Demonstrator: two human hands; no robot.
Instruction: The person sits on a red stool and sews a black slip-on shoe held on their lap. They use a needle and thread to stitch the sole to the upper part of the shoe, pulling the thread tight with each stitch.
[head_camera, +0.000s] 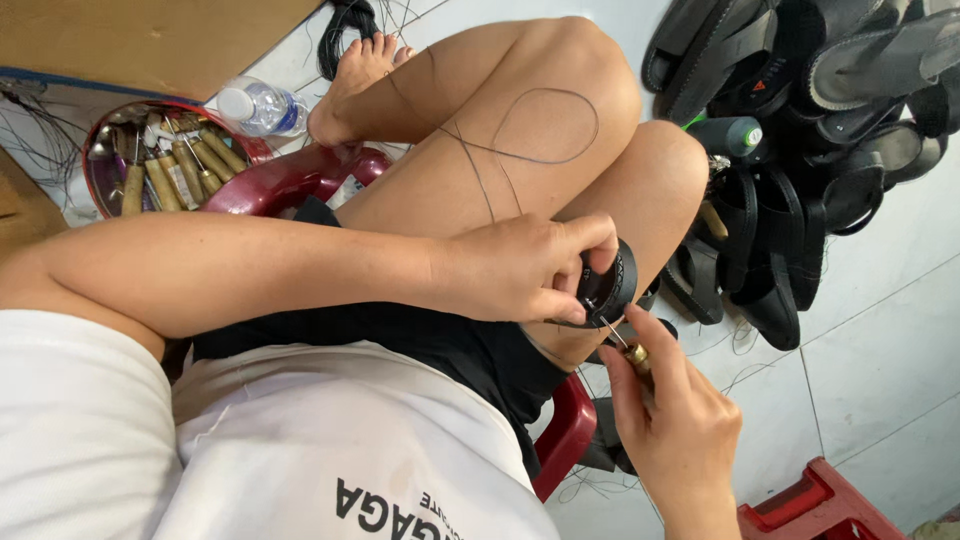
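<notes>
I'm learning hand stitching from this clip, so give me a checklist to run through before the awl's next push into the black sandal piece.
1. Left hand pinches the black sandal piece firmly: ok.
2. Piece braced against the knee: ok, it rests by the bent leg.
3. Right hand holds the awl by its brass end: ok.
4. Awl tip meets the piece's lower edge: ok, though the exact hole cannot be told.
5. Left fingertips clear of the tip: not ok, the thumb sits close beside it.
6. Thread free of tangles: cannot tell; it loops loosely over the thigh.
</notes>
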